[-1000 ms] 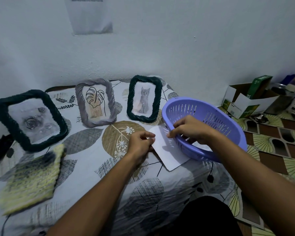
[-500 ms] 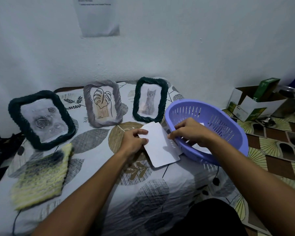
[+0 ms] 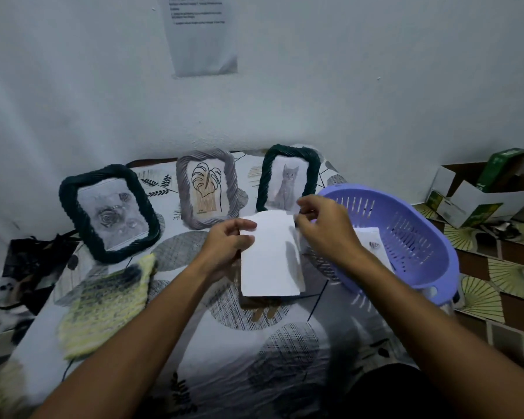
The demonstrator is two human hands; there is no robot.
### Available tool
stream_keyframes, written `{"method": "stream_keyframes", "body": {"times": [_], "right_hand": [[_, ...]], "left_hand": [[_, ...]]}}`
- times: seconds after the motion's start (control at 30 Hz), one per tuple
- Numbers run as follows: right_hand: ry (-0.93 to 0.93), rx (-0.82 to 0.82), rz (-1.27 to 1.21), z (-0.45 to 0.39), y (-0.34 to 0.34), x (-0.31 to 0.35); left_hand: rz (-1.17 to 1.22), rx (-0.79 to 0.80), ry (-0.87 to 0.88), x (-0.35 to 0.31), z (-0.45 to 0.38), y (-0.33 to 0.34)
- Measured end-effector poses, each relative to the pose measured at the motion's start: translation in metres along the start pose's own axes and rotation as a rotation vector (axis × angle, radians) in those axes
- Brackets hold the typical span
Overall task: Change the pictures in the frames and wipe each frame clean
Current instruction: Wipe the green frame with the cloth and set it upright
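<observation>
We see a white sheet of paper [image 3: 270,255] held up over the table, blank side toward us, just in front of the frames. The left hand [image 3: 224,246] grips its left edge, thumb on top and fingers curled behind. The right hand [image 3: 324,228] pinches the top right corner between thumb and forefinger; the other fingers look loosely curled, though blur makes that hard to confirm.

Behind the sheet stand three rope-trimmed frames leaning back toward the wall: a dark green frame with a cat picture [image 3: 288,179] just beyond the sheet's top edge, a grey frame with a leaf drawing [image 3: 208,189] to its left, and a larger dark green frame with a rose picture [image 3: 109,213] furthest left, tilted.

Right of the sheet sits a purple basket [image 3: 418,237] with slotted walls; another picture sheet [image 3: 372,243] lies inside it, partly behind the right wrist. A yellow-and-grey cloth [image 3: 103,306] lies flat at front left, near the rose frame.

All of it rests on a leaf-patterned tablecloth [image 3: 254,358]. A printed notice [image 3: 200,34] is stuck on the white wall above. Open cardboard boxes [image 3: 478,192] sit on the patterned floor at far right.
</observation>
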State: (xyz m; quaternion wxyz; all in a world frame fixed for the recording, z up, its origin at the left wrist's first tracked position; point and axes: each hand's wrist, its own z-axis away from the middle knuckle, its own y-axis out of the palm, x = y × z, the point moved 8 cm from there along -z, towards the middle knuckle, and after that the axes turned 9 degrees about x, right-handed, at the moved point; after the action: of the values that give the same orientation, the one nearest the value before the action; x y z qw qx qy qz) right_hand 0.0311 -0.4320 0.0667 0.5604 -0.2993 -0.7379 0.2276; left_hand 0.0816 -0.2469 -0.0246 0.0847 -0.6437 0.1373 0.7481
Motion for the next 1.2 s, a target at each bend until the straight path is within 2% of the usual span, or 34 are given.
{"method": "stream_keyframes", "body": {"times": [0.1,0.3,0.37,0.6,0.7,0.83,0.9,1.0,1.07,1.13,1.2], "right_hand": [[0.065,0.129,-0.127,-0.003,0.028,0.002],[0.301,0.150,-0.671,0.005,0.062,-0.012],[0.309,0.144,-0.739,0.007,0.070,-0.007],[0.273,0.213,-0.798,0.005,0.063,0.005],[0.247,0.230,-0.804,0.004,0.051,0.004],[0.240,0.188,-0.692,0.010,0.046,0.002],[0.240,0.133,-0.625,0.011,0.039,0.000],[0.214,0.036,-0.457,0.008,0.027,-0.001],[0.173,0.032,-0.374,0.008,0.024,0.007],[0.121,0.078,-0.345,0.008,0.026,0.015],[0.080,0.177,-0.417,0.011,0.032,0.025]], "left_hand": [[0.130,-0.015,0.055,-0.014,0.006,0.001],[0.302,-0.058,0.177,-0.035,0.019,0.003],[0.306,-0.080,0.214,-0.038,0.024,0.005],[0.183,-0.188,0.306,-0.047,0.030,-0.001],[0.226,-0.202,0.259,-0.044,0.028,0.001],[0.276,-0.187,0.135,-0.036,0.024,0.016],[0.123,-0.261,0.133,-0.035,0.025,0.014],[-0.246,-0.437,0.287,-0.055,0.032,0.002],[-0.261,-0.299,0.287,-0.060,0.029,0.015],[-0.111,-0.121,0.187,-0.053,0.025,0.031],[-0.012,-0.042,0.131,-0.050,0.023,0.039]]}}
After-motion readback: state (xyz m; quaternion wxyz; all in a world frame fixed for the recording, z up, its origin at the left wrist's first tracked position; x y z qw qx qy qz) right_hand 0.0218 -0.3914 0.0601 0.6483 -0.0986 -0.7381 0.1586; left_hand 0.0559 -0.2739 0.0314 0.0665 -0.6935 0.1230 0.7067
